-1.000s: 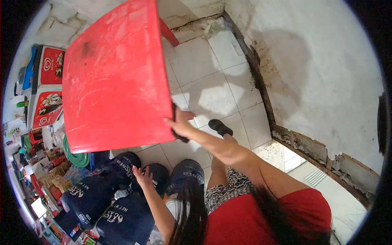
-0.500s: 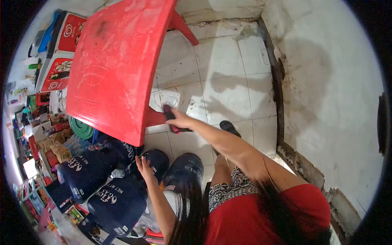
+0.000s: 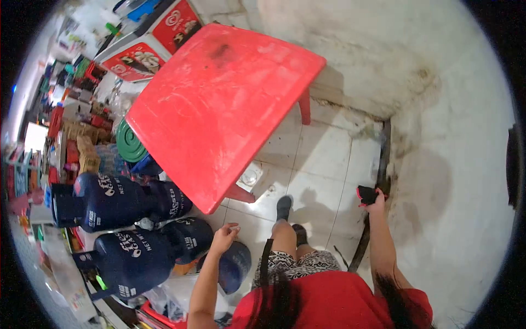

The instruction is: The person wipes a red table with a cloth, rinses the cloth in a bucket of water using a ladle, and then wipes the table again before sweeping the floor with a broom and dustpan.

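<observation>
My right hand is closed around a black cloth with red edges, held out near the base of the right-hand wall. My left hand hovers above the gas cylinders, a short way from the near corner of a red plastic table. Its fingers are loosely bent, and nothing shows in them. The tabletop bears whitish smears and a dark smudge. One table leg stands on the tiles in front of my feet.
Dark blue gas cylinders crowd the left side. A green round lid and red-and-white ice cream freezers stand beyond them. A stained wall rises on the right, above white floor tiles and a dark, broken wall base.
My right hand has moved from beside the table leg to the right wall, keeping the cloth. The left hand's fingers have curled in. My view has turned, and the table appears lower.
</observation>
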The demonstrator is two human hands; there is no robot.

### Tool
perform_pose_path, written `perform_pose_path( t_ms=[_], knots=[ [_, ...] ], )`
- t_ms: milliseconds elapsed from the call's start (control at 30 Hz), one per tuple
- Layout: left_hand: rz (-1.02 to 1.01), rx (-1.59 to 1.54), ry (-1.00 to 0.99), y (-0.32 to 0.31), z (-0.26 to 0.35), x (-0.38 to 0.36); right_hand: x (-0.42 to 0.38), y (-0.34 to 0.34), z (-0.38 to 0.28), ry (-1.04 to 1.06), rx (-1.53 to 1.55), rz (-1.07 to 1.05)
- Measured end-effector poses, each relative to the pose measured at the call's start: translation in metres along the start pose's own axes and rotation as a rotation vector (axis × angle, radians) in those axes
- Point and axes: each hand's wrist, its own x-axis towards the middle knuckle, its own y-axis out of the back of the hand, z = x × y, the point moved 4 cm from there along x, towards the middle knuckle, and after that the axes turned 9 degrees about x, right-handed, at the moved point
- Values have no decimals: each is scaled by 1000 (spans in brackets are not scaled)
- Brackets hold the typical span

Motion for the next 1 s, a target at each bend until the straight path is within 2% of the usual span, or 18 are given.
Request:
perform_pose_path(
  t_ms=[67,133,200,267,300,367,467,533,567,600,667,733,767,800,867,900,933,1000],
  knots=[
    [-45,-211,50,-4,-9,7,18,-62,6,76,-97,-128],
    [-171,-402,521,-4,-18,8,8,-133,25,-70,-159,-3],
    [-132,-806,666,-21,-39,13,14,-202,36,-40,-288,-159],
    [-48,-1032,753,-26,-47,18,5,-266,48,-42,-347,-270],
    [-27,-1045,761,-23,-54,22,16,-290,48,-24,-332,-277],
    [128,-1343,766,-27,-58,37,30,-325,43,0,-332,-283],
    [183,-1423,641,-17,-59,54,56,-370,30,79,-444,-276],
    [216,-1409,735,-20,-57,58,65,-386,30,60,-434,-241],
    [293,-1551,697,-24,-52,59,46,-400,33,109,-477,-249],
    [370,-1694,650,-29,-45,62,101,-395,23,101,-392,-269],
    [465,-1714,681,-34,-20,64,76,-428,33,325,-620,-332],
    [748,-1802,757,-39,6,72,119,-449,36,248,-790,-544],
    [809,-1756,737,-46,16,75,96,-470,49,272,-787,-686],
    [830,-1785,744,-54,27,82,130,-470,47,329,-879,-678],
    [964,-1532,737,-48,48,104,151,-467,47,436,-951,-643],
    [1087,-1530,764,-48,54,112,119,-481,54,339,-928,-629],
    [1079,-1527,803,-58,51,112,79,-490,58,246,-912,-591],
    [1227,-1533,700,-61,31,129,93,-493,58,186,-869,-594]
  ],
)
